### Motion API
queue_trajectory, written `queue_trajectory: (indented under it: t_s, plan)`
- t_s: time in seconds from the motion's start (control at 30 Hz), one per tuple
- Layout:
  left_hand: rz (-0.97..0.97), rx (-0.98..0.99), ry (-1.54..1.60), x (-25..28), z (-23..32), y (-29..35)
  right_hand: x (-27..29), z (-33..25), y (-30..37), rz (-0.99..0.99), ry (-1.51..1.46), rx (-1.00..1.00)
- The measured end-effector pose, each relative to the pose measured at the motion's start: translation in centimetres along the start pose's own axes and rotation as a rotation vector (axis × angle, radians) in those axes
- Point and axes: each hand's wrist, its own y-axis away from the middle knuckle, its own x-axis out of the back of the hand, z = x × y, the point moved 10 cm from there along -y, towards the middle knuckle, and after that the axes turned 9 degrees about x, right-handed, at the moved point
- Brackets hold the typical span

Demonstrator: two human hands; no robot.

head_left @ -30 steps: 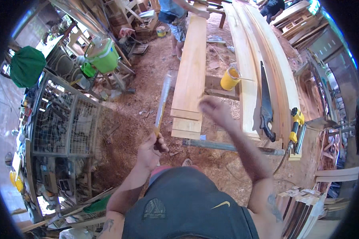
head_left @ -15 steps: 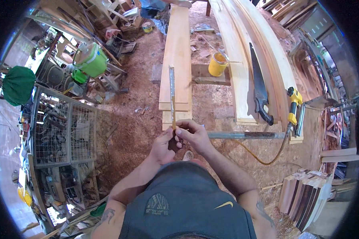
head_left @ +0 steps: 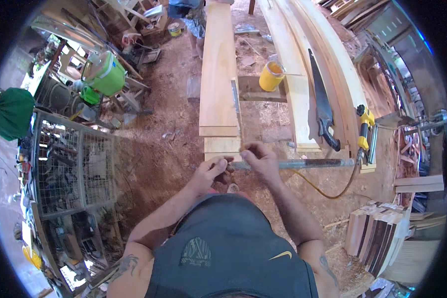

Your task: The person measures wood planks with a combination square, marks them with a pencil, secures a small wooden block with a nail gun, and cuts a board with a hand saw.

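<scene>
My right hand [head_left: 261, 161] is closed in a pinch at the lower end of a long thin strip [head_left: 235, 97], grey-white at the top and yellow-brown near my fingers. The strip stands out along the right edge of the pale board [head_left: 218, 74] ahead. Just left of it, my left hand [head_left: 209, 175] is apart from the strip, thumb raised and fingers loosely curled and shadowed, with nothing visible in it. A grey metal bar [head_left: 308, 164] runs crosswise behind my right hand, under the board ends.
Right of the boards lie a handsaw [head_left: 321, 99] and a yellow-black air tool [head_left: 365, 129] with a hose. A yellow can [head_left: 271, 77] stands between boards. Left are a green cooler [head_left: 107, 74] and a wire-mesh cage [head_left: 74, 164]. Another person's legs [head_left: 196, 30] stand beyond. Stacked wood blocks [head_left: 375, 236] sit lower right.
The strip has moved right, from upright over the board to its right edge. My left hand has let go of it and drawn apart; my right hand has shifted right.
</scene>
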Motion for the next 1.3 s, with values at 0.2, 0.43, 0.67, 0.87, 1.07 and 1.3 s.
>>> queue_trajectory:
  t_s: [0.2, 0.43, 0.67, 0.87, 1.07, 1.3]
  plan:
    - [0.454, -0.265, -0.434, 10.3, 3.6, 2.9, 5.2, 0.3, -0.2, -0.081, 0.595, 0.253]
    - [0.756, -0.483, -0.781, 13.3, 9.4, 4.0, 3.8, 0.9, -3.7, -0.247, 0.9, 0.561]
    - [0.708, -0.525, -0.976, 12.0, 10.8, -0.5, 2.5, 3.0, -6.2, -0.346, 0.972, 0.566]
    - [0.745, -0.403, -0.768, 14.2, 8.9, -3.1, 1.2, 2.4, -7.0, -0.365, 0.977, 0.6]
    - [0.597, -0.26, -0.51, 17.1, 5.6, -6.5, 0.6, 2.7, -7.7, -0.365, 0.978, 0.609]
    - [0.569, -0.209, -0.392, 16.5, 5.2, -7.7, 0.2, 3.8, -8.2, -0.377, 0.99, 0.568]
